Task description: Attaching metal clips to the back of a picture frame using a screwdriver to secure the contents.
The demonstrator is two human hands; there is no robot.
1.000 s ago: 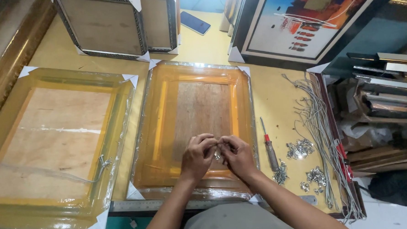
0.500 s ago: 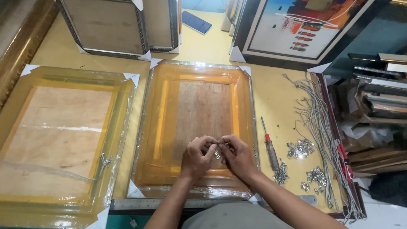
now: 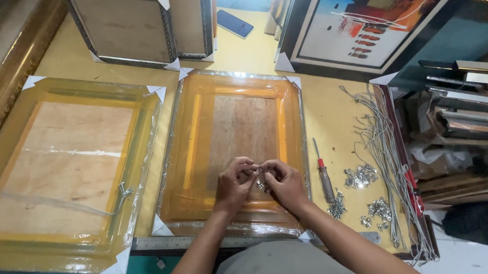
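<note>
Pinching small metal hardware (image 3: 259,177) between both sets of fingertips, the two hands meet over the lower half of the centre frame (image 3: 234,148), which lies face-down and wrapped in yellow film on the yellow table (image 3: 330,103). Left hand (image 3: 234,184): thumb and forefinger closed on the piece, other fingers curled under. Right hand (image 3: 283,184): fingertips pressed to the same piece from the 3 o'clock side, thumb tucked. Whether the piece is a ring hanger, a screw, or both, cannot tell; too small.

Step in hand, by my reading: readying a hanging fitting over the wooden back board, not yet fastened to the moulding.

- Red-handled screwdriver (image 3: 323,172) lies just beside the frame at 3 o'clock of the hands, untouched.
- Loose metal fittings (image 3: 360,176) in small heaps further toward 3 o'clock, more of them at 4 o'clock.
- Bundle of grey cords (image 3: 384,153) runs along the table's right edge.
- Second wrapped frame (image 3: 64,167) at 9 o'clock, with a cord already strung across its back.
- Steel ruler (image 3: 172,243) under the near edge, at 6 to 7 o'clock.
- Upright frames at 11 o'clock, a painting (image 3: 381,16) at 1 o'clock.

Next move likely calls for seating the fitting on the frame's side rail, one hand steadying it while the other takes the screwdriver.
</note>
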